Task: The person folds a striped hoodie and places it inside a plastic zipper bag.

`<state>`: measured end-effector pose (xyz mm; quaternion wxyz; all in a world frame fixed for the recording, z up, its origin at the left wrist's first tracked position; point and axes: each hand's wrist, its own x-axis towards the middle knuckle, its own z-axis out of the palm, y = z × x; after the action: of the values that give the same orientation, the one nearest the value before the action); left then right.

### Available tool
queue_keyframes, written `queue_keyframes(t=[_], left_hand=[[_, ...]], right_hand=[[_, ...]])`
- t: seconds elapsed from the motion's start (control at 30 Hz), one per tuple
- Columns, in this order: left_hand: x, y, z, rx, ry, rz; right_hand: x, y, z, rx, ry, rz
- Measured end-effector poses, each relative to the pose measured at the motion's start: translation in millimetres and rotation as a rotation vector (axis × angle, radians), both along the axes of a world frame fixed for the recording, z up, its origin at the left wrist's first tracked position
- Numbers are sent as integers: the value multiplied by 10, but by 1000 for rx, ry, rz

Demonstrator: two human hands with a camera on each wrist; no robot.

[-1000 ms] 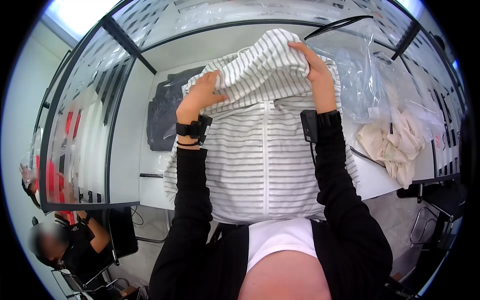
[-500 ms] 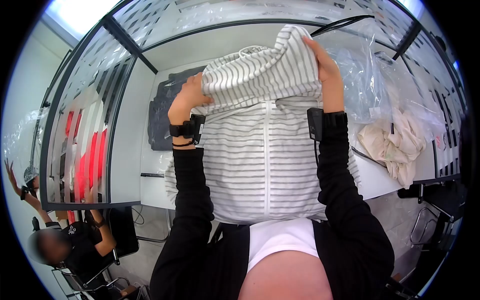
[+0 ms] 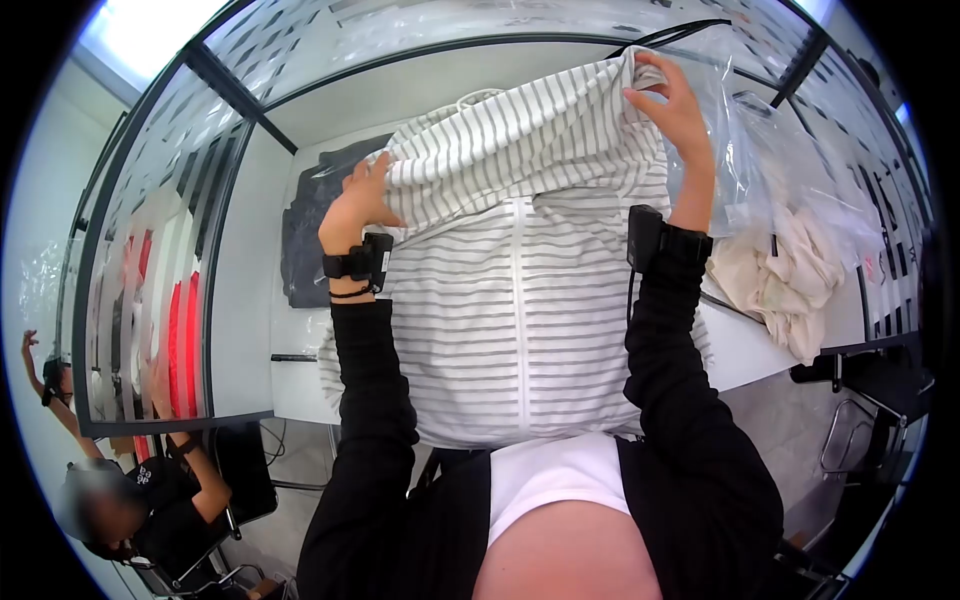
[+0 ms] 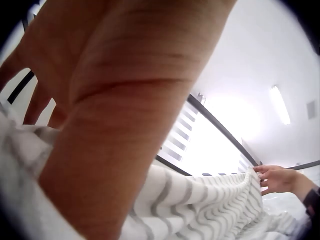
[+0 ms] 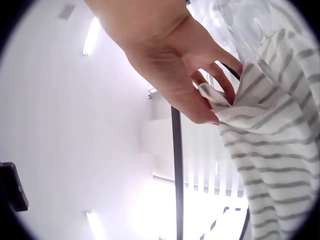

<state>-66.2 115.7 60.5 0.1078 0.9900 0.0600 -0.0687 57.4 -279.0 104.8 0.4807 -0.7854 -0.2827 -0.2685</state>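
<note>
A white zip-up hoodie (image 3: 455,330) with grey stripes lies front up on the table, its zip running down the middle. Its hood (image 3: 520,130) is spread wide at the far end, held at both sides. My left hand (image 3: 355,205) grips the hood's left edge, with thumb and fingers spread apart on the cloth. At the upper right corner of the hood, my right hand (image 3: 678,110) pinches a raised fold. The right wrist view shows the thumb and fingertips (image 5: 212,120) on that fold of striped cloth (image 5: 270,130).
A dark folded garment in plastic (image 3: 310,240) lies to the left. On the right are clear plastic bags (image 3: 740,170) and a crumpled cream cloth (image 3: 785,285). Framed partitions (image 3: 255,200) enclose the table. Another person (image 3: 150,500) sits at lower left.
My right hand has moved right and up with the hood's corner, and my left hand has shifted left. The hood, bunched before, is now stretched wider and flatter.
</note>
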Motion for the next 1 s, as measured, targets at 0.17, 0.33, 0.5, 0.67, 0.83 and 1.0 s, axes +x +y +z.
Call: queue_keyframes(t=[0.17, 0.33, 0.5, 0.67, 0.83, 1.0], left_hand=[[-46, -38, 106, 38, 94, 79], [-67, -43, 143, 74, 121, 121], [-55, -24, 126, 58, 123, 127], [-66, 22, 115, -4, 89, 98], [-29, 181, -32, -31, 40, 67], [-3, 282, -74, -45, 98, 95]], right_hand=[[-81, 103, 90, -32, -141, -141], [-159, 43, 185, -17, -95, -160], [-242, 36, 268, -164, -379, -251], [-406, 102, 360, -12, -150, -183], [-238, -206, 254, -9, 67, 15], [39, -591, -194, -261, 335, -121]])
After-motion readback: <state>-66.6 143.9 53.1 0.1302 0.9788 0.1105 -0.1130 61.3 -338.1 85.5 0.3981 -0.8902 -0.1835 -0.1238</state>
